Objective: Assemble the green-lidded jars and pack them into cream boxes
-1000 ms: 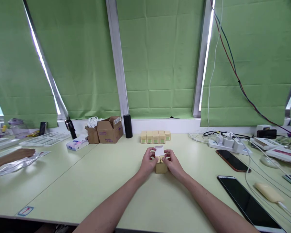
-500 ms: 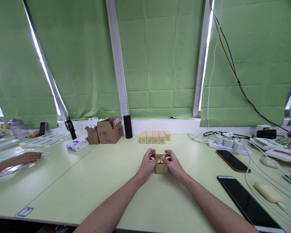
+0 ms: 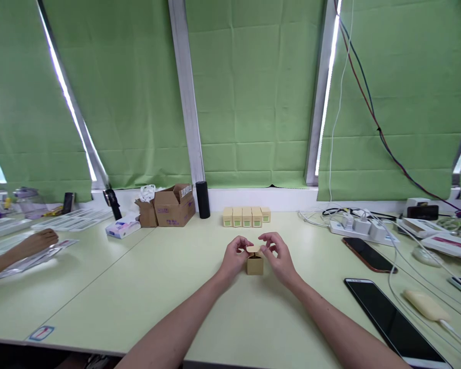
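A small tan cardboard box [image 3: 255, 264] stands on the pale green table [image 3: 169, 287] in front of me. My left hand [image 3: 234, 256] grips its left side, with the fingertips at the top flap. My right hand [image 3: 277, 254] hovers at the box's right top edge, fingers curled and apart, thumb and forefinger near the flap. The lid flap lies folded down on the box. Behind it, near the window ledge, stands a row of several like tan boxes with green labels [image 3: 246, 217].
Two brown cartons [image 3: 171, 206] and a black cylinder [image 3: 202, 200] stand at the back left. A power strip with cables [image 3: 363, 225], two phones [image 3: 369, 253] and a tablet [image 3: 392, 318] lie to the right. Another person's hand [image 3: 38, 241] rests on clear bags at far left.
The white lid flap that stood upright a second ago has been folded down onto the box. My right hand has lifted slightly off the top. The other person's hand shifted a little.
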